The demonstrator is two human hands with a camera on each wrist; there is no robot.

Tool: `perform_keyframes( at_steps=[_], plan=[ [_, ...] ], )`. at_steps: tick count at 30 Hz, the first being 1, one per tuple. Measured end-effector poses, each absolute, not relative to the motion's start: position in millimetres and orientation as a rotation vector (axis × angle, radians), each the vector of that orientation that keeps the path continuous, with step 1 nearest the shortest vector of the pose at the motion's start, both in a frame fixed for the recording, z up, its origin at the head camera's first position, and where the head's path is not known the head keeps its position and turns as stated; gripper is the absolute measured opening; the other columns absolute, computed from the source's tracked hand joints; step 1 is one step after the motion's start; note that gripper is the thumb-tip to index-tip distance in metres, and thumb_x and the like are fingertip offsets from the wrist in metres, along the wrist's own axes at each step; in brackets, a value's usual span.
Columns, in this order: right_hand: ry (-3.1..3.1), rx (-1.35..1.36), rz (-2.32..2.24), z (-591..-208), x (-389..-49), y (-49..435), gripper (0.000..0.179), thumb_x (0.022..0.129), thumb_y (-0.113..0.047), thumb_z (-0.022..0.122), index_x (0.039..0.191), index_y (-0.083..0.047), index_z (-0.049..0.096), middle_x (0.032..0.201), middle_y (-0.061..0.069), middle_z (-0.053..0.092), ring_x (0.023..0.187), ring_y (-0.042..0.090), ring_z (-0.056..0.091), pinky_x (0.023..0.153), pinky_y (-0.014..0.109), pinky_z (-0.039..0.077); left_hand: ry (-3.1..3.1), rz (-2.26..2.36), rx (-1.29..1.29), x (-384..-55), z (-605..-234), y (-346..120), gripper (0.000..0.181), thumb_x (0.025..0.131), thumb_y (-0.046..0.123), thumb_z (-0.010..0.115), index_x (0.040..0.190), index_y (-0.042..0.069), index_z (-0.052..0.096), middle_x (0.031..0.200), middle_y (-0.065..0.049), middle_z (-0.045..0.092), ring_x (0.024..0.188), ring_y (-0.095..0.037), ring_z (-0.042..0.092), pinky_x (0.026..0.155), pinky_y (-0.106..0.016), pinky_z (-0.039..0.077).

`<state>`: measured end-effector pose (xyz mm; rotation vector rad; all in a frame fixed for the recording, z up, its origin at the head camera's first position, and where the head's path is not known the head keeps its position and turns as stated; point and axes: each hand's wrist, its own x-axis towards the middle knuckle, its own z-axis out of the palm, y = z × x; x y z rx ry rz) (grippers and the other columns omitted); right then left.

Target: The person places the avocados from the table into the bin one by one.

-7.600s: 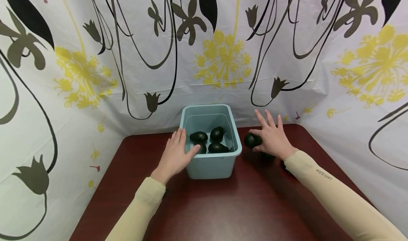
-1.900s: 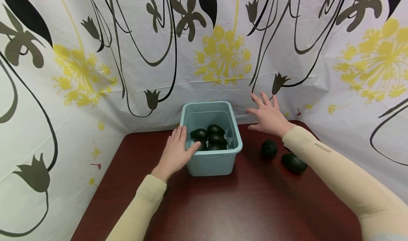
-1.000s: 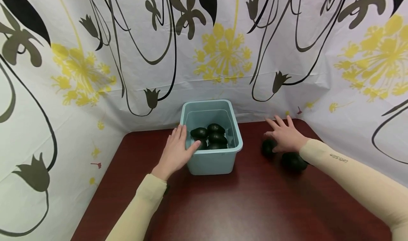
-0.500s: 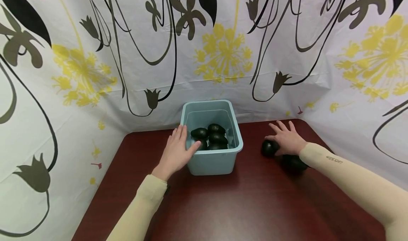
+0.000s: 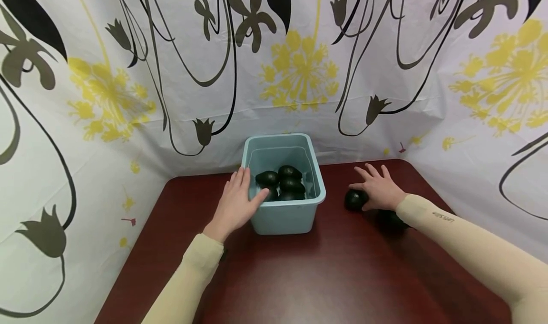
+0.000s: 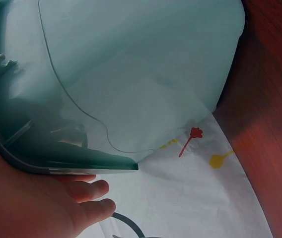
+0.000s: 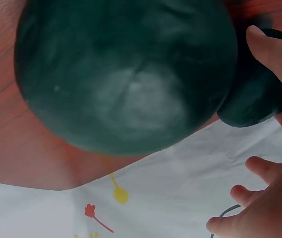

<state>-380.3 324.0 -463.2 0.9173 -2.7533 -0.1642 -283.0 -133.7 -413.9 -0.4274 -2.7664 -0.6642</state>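
A light blue plastic bin (image 5: 284,219) stands on the table with several dark green avocados (image 5: 292,185) inside. My left hand (image 5: 233,205) rests along the bin's left rim, fingers straight and thumb over the front corner. In the left wrist view its fingers (image 6: 92,210) lie outside the bin wall (image 6: 131,89). To the right of the bin, my right hand (image 5: 382,191) pinches an avocado (image 5: 355,200) between thumb and fingers, low over the table. Another avocado (image 5: 391,220) lies beneath the right wrist, partly hidden by the sleeve; it looms large in the right wrist view.
The dark red-brown table (image 5: 308,276) has rounded back corners. A white cloth (image 5: 299,119) printed with flowers hangs close behind the bin and along both sides.
Since several seconds ago, more avocados lie in the bin. The right hand has come back from above the table, taken hold of an avocado and shifted it slightly left. The left hand stays put.
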Motion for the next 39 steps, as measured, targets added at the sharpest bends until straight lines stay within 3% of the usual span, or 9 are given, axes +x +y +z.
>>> perform_keyframes(
  at_steps=[23, 39],
  plan=[
    [-2.787, 0.835, -0.081, -471, -379, 314, 0.079, 0.053, -0.042, 0.099, 0.125, -0.02, 0.074, 0.154, 0.023, 0.037, 0.14, 0.053, 0.023, 0.102, 0.08, 0.016, -2.772, -0.662, -0.418, -282, -414, -133, 0.103, 0.092, 0.082, 0.029, 0.162, 0.007, 0.015, 0.167, -0.014, 0.012, 0.153, -0.033, 0.009, 0.121, -0.051, 0.011],
    [-2.807, 0.826, -0.091, -472, -378, 314, 0.079, 0.056, -0.041, 0.099, 0.127, -0.018, 0.073, 0.156, 0.023, 0.035, 0.143, 0.052, 0.019, 0.104, 0.08, 0.013, -2.752, -0.7, -0.431, -282, -414, -132, 0.101, 0.094, 0.078, 0.033, 0.162, 0.005, 0.015, 0.167, -0.016, 0.013, 0.152, -0.036, 0.01, 0.121, -0.054, 0.012]
  ],
)
